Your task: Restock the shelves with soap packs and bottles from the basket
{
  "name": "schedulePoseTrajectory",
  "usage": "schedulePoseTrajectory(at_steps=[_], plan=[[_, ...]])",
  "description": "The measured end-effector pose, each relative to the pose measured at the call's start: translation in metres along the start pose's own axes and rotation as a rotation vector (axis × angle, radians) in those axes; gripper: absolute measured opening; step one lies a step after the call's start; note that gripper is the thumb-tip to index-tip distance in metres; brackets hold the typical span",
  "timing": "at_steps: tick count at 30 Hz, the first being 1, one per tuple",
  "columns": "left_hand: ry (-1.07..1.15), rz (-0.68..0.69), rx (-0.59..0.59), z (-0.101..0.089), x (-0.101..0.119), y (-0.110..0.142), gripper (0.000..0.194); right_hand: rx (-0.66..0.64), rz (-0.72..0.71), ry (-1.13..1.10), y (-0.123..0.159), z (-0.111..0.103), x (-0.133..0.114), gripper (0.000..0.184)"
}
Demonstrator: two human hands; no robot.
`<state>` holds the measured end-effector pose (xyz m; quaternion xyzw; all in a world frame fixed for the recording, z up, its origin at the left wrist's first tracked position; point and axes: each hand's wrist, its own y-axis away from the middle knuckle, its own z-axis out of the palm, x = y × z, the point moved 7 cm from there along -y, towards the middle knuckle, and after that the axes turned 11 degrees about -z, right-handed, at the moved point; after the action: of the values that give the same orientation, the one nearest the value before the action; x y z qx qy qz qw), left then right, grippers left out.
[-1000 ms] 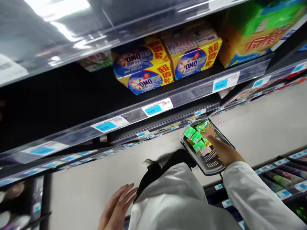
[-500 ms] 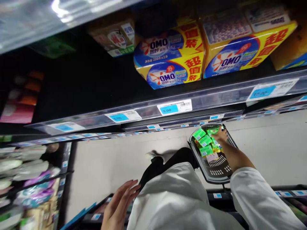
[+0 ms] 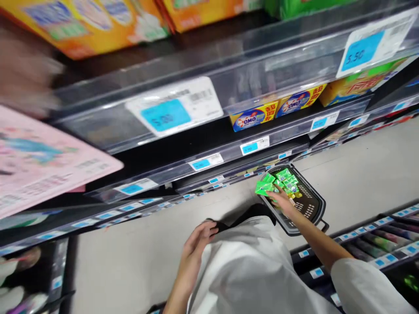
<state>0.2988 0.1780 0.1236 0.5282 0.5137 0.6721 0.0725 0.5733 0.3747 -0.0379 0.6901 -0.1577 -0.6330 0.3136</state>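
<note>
On the floor at my right stands a dark shopping basket (image 3: 317, 192) with several green packs (image 3: 288, 179) inside and a little yellow packaging among them. My right hand (image 3: 280, 200) reaches down to the basket's near-left side, its fingers closed on a green pack (image 3: 263, 188) that overlaps the rim. Parts of the packs below are hidden by this hand. My left hand (image 3: 200, 240) hangs beside my white shirt with its fingers extended and nothing visible in it.
Shelving fronted by a clear price strip (image 3: 242, 87) rises close ahead, holding orange boxes (image 3: 98, 22) and yellow-blue OMO packs (image 3: 253, 118). A pink printed sheet or box (image 3: 49, 163) juts in at left. Another shelf (image 3: 366, 244) stands behind at right. Pale floor (image 3: 137, 244) runs between.
My right hand has moved from the basket's far part to its near-left side, now with a green pack. The view has shifted along the shelf; my left hand stays low.
</note>
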Motion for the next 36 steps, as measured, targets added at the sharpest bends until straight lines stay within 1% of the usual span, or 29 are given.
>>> schedulePoseTrajectory(at_steps=[2, 4, 5, 7, 10, 12, 14, 16, 19, 21, 23, 25, 27, 29, 33, 36], plan=[[-0.074, 0.068, -0.113, 0.003, 0.011, -0.004, 0.047, -0.056, -0.004, -0.126, 0.039, 0.035, -0.012, 0.078], [-0.163, 0.166, -0.212, 0.005, 0.023, -0.006, 0.046, -0.137, -0.027, -0.251, 0.076, 0.068, -0.03, 0.078], [-0.212, 0.226, -0.251, 0.006, 0.03, -0.006, 0.047, -0.18, -0.049, -0.297, 0.093, 0.083, -0.041, 0.079], [-0.322, 0.371, -0.308, 0.006, 0.045, -0.004, 0.057, -0.258, -0.102, -0.346, 0.122, 0.109, -0.062, 0.081], [-0.517, 0.608, -0.356, 0.002, 0.069, 0.006, 0.075, -0.34, -0.178, -0.375, 0.155, 0.137, -0.084, 0.083], [-0.594, 0.723, -0.362, -0.004, 0.082, 0.014, 0.076, -0.366, -0.217, -0.368, 0.171, 0.15, -0.092, 0.083], [-0.588, 0.754, -0.351, -0.013, 0.091, 0.019, 0.072, -0.381, -0.271, -0.347, 0.183, 0.16, -0.098, 0.083], [-0.491, 0.692, -0.338, -0.024, 0.094, 0.02, 0.071, -0.394, -0.338, -0.299, 0.193, 0.166, -0.106, 0.078], [-0.212, 0.495, -0.331, -0.041, 0.088, 0.015, 0.072, -0.436, -0.422, -0.129, 0.203, 0.172, -0.118, 0.064], [-0.017, 0.352, -0.344, -0.048, 0.079, 0.011, 0.068, -0.457, -0.452, 0.009, 0.207, 0.173, -0.123, 0.06], [0.126, 0.227, -0.362, -0.053, 0.068, 0.01, 0.06, -0.43, -0.464, 0.125, 0.206, 0.172, -0.125, 0.06], [0.213, 0.142, -0.368, -0.055, 0.059, 0.011, 0.053, -0.37, -0.475, 0.2, 0.203, 0.169, -0.125, 0.06], [0.274, 0.098, -0.36, -0.056, 0.054, 0.014, 0.05, -0.323, -0.504, 0.233, 0.201, 0.169, -0.124, 0.057], [0.322, 0.075, -0.354, -0.055, 0.051, 0.017, 0.05, -0.31, -0.533, 0.246, 0.2, 0.172, -0.124, 0.055], [0.365, 0.054, -0.344, -0.052, 0.054, 0.023, 0.051, -0.334, -0.532, 0.236, 0.196, 0.176, -0.122, 0.057], [0.318, 0.051, -0.321, -0.052, 0.058, 0.025, 0.053, -0.36, -0.514, 0.216, 0.192, 0.175, -0.122, 0.058]])
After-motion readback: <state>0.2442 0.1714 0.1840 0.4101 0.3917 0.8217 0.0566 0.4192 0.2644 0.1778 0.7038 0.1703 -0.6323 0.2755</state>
